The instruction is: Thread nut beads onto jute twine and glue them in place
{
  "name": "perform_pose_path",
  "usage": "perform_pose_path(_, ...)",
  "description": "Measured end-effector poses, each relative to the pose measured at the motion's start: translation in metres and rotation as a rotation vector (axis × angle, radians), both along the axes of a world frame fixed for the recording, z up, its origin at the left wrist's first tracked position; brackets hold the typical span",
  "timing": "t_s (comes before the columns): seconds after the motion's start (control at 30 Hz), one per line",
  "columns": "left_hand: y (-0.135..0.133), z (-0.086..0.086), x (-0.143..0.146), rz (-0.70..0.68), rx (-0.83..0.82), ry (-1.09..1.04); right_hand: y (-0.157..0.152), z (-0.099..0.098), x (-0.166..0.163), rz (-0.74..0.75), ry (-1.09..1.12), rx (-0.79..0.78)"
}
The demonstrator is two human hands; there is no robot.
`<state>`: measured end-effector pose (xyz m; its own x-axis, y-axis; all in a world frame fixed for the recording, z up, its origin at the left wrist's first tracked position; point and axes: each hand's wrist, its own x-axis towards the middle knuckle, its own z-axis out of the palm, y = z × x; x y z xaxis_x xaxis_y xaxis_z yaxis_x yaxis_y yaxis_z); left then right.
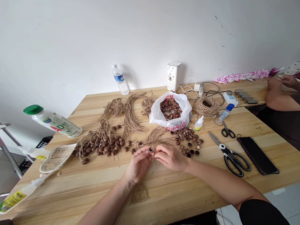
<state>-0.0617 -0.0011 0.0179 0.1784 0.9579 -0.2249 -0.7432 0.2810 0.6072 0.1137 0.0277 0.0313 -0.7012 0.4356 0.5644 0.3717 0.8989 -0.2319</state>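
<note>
Between the thumb and fingers of my left hand (138,165) is a brown nutshell half (151,149), its hollow side up. My right hand (172,157) is closed in a pinch right beside the shell, on what looks like a thin strand of twine; its fingertips partly hide it. Just beyond my hands lie cut twine strands (155,135). To the right are loose shell halves (189,140), and a small glue bottle (198,124) stands behind them. On the left, whole-looking brown nuts (108,146) lie heaped, many with twine loops.
A white plastic bag (157,117) of shells and a twine coil (206,106) sit farther back. Scissors (230,155) and a phone (258,154) lie right. Larger bottles (55,122) and a woven tray (58,158) are left. Another person's hands (279,84) show far right.
</note>
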Motion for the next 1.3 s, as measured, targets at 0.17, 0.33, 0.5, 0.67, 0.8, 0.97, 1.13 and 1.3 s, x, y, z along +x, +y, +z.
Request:
perform_pose_path(0.17,0.000,-0.001,0.000,-0.005,-0.005,0.013,0.000,-0.005,0.002,0.061,0.041,-0.151)
perform_pose_path(0.33,0.001,-0.002,0.000,-0.010,-0.004,0.023,0.002,-0.011,0.003,0.095,0.063,-0.272)
perform_pose_path(0.5,0.000,-0.002,0.000,-0.011,-0.007,0.055,0.004,-0.012,0.002,0.057,0.127,-0.280)
perform_pose_path(0.67,0.000,-0.004,0.001,-0.025,-0.067,0.123,0.008,-0.013,0.003,0.003,0.214,-0.262)
perform_pose_path(0.8,-0.001,-0.003,0.001,-0.027,-0.097,0.156,0.009,-0.012,0.004,-0.005,0.233,-0.241)
perform_pose_path(0.97,-0.002,-0.002,0.001,-0.025,-0.097,0.162,0.008,-0.011,0.004,-0.025,0.231,-0.240)
perform_pose_path(1.13,-0.001,-0.002,0.002,-0.027,-0.100,0.161,0.009,-0.014,0.004,-0.071,0.267,-0.231)
perform_pose_path(1.3,-0.001,-0.001,0.002,-0.021,-0.111,0.163,0.009,-0.015,0.004,-0.095,0.278,-0.219)
